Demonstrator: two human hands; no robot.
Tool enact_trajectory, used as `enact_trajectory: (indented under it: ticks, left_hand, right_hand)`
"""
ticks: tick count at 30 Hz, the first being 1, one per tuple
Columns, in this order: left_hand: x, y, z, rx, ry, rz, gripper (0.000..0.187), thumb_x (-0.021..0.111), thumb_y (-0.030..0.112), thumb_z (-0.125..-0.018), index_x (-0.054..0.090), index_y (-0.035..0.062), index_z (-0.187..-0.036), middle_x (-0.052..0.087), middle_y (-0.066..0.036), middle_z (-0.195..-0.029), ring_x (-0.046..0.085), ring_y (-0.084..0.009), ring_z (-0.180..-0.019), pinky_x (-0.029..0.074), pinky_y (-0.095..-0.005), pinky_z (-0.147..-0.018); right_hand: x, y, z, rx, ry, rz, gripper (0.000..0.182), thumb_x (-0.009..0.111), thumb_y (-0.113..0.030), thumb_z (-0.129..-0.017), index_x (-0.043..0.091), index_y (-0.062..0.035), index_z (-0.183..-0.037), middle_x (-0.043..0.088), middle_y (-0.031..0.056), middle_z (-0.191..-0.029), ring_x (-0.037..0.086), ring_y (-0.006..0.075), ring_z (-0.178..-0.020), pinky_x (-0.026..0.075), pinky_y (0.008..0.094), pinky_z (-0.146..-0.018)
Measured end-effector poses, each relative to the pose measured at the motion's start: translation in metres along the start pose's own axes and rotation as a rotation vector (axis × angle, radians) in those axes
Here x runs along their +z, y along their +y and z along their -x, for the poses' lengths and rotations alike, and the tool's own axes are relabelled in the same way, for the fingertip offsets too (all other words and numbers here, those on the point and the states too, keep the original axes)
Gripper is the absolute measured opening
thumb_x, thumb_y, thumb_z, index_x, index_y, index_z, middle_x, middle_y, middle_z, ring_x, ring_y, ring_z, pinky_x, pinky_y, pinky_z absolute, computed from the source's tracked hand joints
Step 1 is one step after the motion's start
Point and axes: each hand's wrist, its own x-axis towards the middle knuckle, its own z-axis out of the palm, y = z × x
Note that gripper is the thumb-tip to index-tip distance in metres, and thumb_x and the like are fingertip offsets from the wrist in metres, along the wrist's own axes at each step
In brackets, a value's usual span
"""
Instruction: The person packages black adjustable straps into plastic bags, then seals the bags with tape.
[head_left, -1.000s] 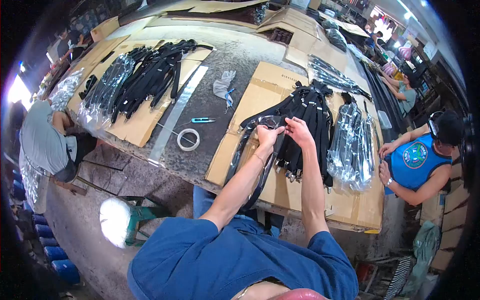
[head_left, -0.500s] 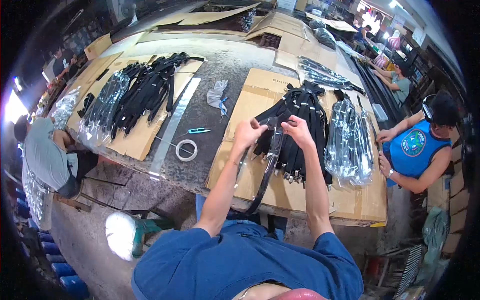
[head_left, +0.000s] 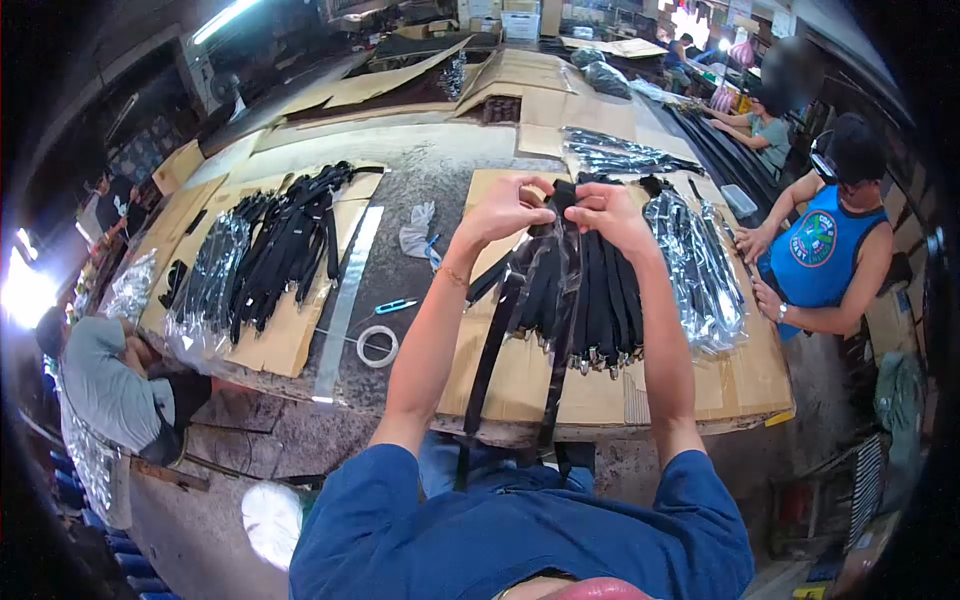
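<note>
My left hand (head_left: 508, 212) and my right hand (head_left: 606, 214) pinch the top of a black strap (head_left: 563, 200) between them. Its two lengths hang down in clear plastic, past the table's front edge. Behind it, a fanned pile of black straps with metal clips (head_left: 612, 300) lies on a cardboard sheet (head_left: 690, 400). Plastic-wrapped straps (head_left: 695, 270) lie right of that pile. Left of my hands are a crumpled grey glove or cloth (head_left: 417, 230), a light-blue cutting tool (head_left: 395, 306) and a roll of tape (head_left: 377, 346).
A second strap pile (head_left: 290, 235) and a metal ruler (head_left: 348, 310) lie to the left. A person in a blue tank top (head_left: 825, 235) stands at the right edge; another in grey (head_left: 115, 385) sits at left. A round white stool (head_left: 272, 522) stands below.
My hands have come up and closer together with the strap, which now hangs straighter in two lengths. The whole view has shifted, with more of the room's far end showing.
</note>
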Motion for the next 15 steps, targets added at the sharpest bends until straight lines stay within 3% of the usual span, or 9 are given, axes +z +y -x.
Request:
enact_trajectory:
  ticks: [4,6,10,14,15]
  left_hand:
    - [0.014,0.028,0.002,0.107,0.197,-0.051,0.032,0.072,0.01,-0.073,0.058,-0.0004,-0.1,0.066,-0.009,-0.078,0.062,-0.0115,-0.074,0.049,-0.0245,-0.067]
    - [0.019,0.037,0.005,0.113,0.212,-0.027,0.031,0.072,0.009,-0.073,0.058,-0.0009,-0.098,0.066,-0.009,-0.077,0.062,-0.0116,-0.073,0.049,-0.0243,-0.067]
    - [0.033,0.047,0.005,0.124,0.226,0.005,0.03,0.074,0.008,-0.072,0.057,-0.0022,-0.094,0.066,-0.01,-0.077,0.062,-0.0114,-0.073,0.049,-0.0237,-0.066]
    - [0.045,0.061,0.002,0.158,0.206,-0.013,0.03,0.075,0.007,-0.071,0.056,-0.0024,-0.092,0.066,-0.009,-0.076,0.062,-0.0111,-0.073,0.049,-0.0233,-0.064]
    - [0.048,0.064,0.0,0.142,0.212,-0.08,0.036,0.076,0.008,-0.07,0.054,-0.0026,-0.096,0.065,-0.01,-0.077,0.062,-0.0118,-0.072,0.049,-0.0237,-0.063]
  right_hand:
    - [-0.016,-0.026,-0.001,-0.005,0.034,0.16,0.034,0.07,-0.008,-0.079,0.058,0.0073,-0.106,0.065,0.009,-0.079,0.059,0.0103,-0.07,0.047,0.0246,-0.06]
    - [-0.015,-0.055,0.017,-0.004,0.011,0.213,0.044,0.073,-0.008,-0.075,0.055,0.0072,-0.112,0.066,0.0118,-0.084,0.062,0.0132,-0.079,0.05,0.0256,-0.069]
    - [-0.021,-0.06,0.028,-0.073,0.004,0.272,0.053,0.075,-0.003,-0.07,0.052,0.0065,-0.118,0.066,0.0139,-0.094,0.062,0.014,-0.082,0.051,0.0265,-0.075]
    - [-0.046,-0.048,0.027,0.009,-0.1,0.052,0.057,0.074,-0.002,-0.071,0.05,0.0057,-0.122,0.066,0.0118,-0.098,0.062,0.0148,-0.088,0.049,0.0271,-0.08]
    - [-0.047,-0.044,0.027,0.027,-0.077,0.065,0.063,0.074,-0.003,-0.071,0.044,0.0088,-0.126,0.066,0.0154,-0.097,0.063,0.0147,-0.085,0.05,0.0264,-0.073]
